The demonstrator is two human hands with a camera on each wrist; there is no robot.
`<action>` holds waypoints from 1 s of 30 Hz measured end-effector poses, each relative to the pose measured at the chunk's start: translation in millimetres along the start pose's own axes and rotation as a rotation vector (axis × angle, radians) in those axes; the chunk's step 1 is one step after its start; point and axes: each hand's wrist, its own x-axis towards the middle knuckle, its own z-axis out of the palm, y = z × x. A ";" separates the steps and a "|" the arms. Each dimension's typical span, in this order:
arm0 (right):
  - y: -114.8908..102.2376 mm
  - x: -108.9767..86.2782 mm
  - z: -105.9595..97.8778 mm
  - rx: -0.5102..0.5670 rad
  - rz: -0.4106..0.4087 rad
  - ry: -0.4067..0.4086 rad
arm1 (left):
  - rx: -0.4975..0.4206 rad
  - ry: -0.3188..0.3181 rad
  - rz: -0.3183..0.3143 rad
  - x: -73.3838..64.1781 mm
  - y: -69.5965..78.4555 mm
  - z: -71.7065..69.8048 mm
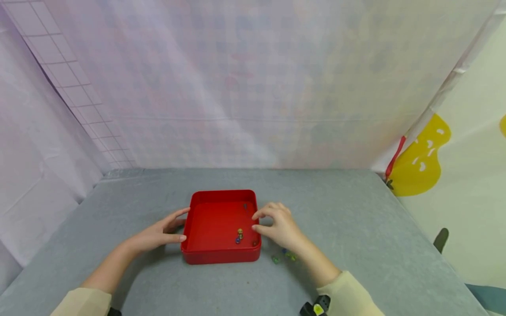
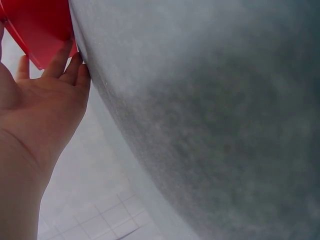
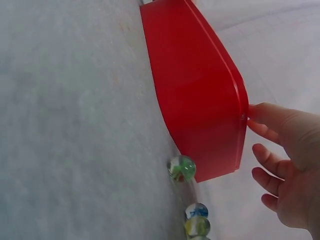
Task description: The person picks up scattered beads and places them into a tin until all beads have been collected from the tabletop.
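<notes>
A square red tray (image 1: 221, 257) with low walls sits on the grey table. My left hand (image 1: 160, 231) rests against its left wall, thumb near the front and fingers farther back. In the left wrist view the fingers touch the red tray (image 2: 42, 30). Over the right rim is my right hand (image 1: 278, 226), thumb and fingertips apart with nothing visible between them. Inside the tray lie a few small marbles (image 1: 239, 231), toward its right side. Outside, by the right front corner, are a green-streaked marble (image 3: 181, 168) and a yellow marble (image 3: 197, 226) beside a blue one.
The grey tabletop (image 1: 356, 219) extends around the tray on all sides. A pale checked curtain (image 1: 253, 87) hangs behind the table's back edge. At the right hangs a sheet with a yellow printed shape (image 1: 423, 162).
</notes>
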 end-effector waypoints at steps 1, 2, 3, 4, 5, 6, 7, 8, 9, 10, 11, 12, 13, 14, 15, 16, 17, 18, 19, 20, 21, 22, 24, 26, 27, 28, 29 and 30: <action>0.2 -0.4 -1.1 0.000 0.002 0.000 | 0.001 0.001 0.001 0.0 0.1 0.1; 0.1 -0.9 -2.3 -0.002 0.006 0.000 | 0.002 0.001 0.001 -0.1 0.1 0.3; 0.1 -1.4 -3.6 -0.002 0.013 0.000 | 0.002 0.002 0.001 -0.1 0.2 0.4; -0.2 -1.9 -5.0 -0.003 0.020 0.001 | 0.003 0.002 0.002 -0.1 0.4 0.6; -0.2 -2.3 -6.4 -0.006 0.020 0.004 | 0.004 0.003 0.001 0.0 0.6 0.7; -0.1 -2.7 -7.6 -0.008 0.022 0.006 | 0.002 0.003 -0.002 0.1 0.8 0.7; -0.1 -3.1 -8.9 -0.012 0.017 0.008 | 0.004 0.003 -0.001 0.3 0.7 0.7; -0.3 -3.5 -10.1 -0.016 0.016 0.007 | 0.005 0.003 0.000 0.5 0.7 0.6; -0.3 -4.0 -11.3 -0.019 0.011 0.007 | 0.005 0.004 0.000 0.6 0.6 0.4; -0.4 -4.5 -12.4 -0.022 0.007 0.007 | 0.006 0.004 -0.001 0.8 0.6 0.3; -0.6 -5.0 -13.5 -0.021 0.002 0.005 | 0.007 0.004 -0.001 0.9 0.5 0.2; -0.8 -5.5 -14.6 -0.019 0.000 0.003 | 0.006 0.004 0.001 0.9 0.3 0.1; -0.8 -5.9 -15.6 -0.018 -0.005 0.003 | 0.007 0.005 0.004 0.9 0.3 0.2; -0.7 -6.3 -16.5 -0.019 -0.004 0.003 | 0.005 0.006 0.003 0.7 0.4 0.3; -0.6 -6.6 -17.4 -0.018 -0.006 0.004 | 0.009 0.008 0.004 0.5 0.5 0.4; -0.2 -7.1 -18.1 -0.021 -0.008 0.007 | 0.013 0.010 0.006 0.3 0.4 0.7; 0.2 -7.5 -18.8 -0.023 -0.010 0.009 | 0.018 0.011 0.009 0.2 0.3 0.9; 0.6 -8.0 -19.4 -0.026 -0.010 0.011 | 0.024 0.013 0.012 0.0 0.3 1.2; 0.9 -8.3 -19.9 -0.030 -0.010 0.012 | 0.030 0.015 0.015 0.0 0.1 1.2; 1.0 -8.9 -20.6 -0.035 -0.008 0.012 | 0.032 0.015 0.019 0.0 -0.1 1.2; 1.0 -9.5 -21.3 -0.038 -0.004 0.011 | 0.031 0.013 0.021 0.1 -0.4 1.1; 1.0 -10.1 -21.9 -0.038 -0.002 0.010 | 0.025 0.010 0.022 0.3 -0.5 0.9; 0.8 -11.6 -23.3 -0.042 0.003 0.007 | 0.011 0.003 0.019 0.6 -0.7 0.4; 0.7 -13.1 -24.6 -0.043 0.002 0.006 | -0.002 -0.004 0.015 1.0 -0.8 0.0; 0.6 -13.8 -25.3 -0.043 0.001 0.006 | -0.004 -0.005 0.012 1.2 -0.8 -0.2; 0.7 -14.3 -25.8 -0.044 -0.004 0.006 | -0.002 -0.004 0.012 1.3 -0.7 -0.2; 0.8 -14.9 -26.4 -0.050 -0.006 0.008 | 0.000 -0.004 0.012 1.4 -0.7 -0.2; 1.0 -15.6 -26.9 -0.050 -0.008 0.009 | 0.001 -0.002 0.013 1.5 -0.5 -0.1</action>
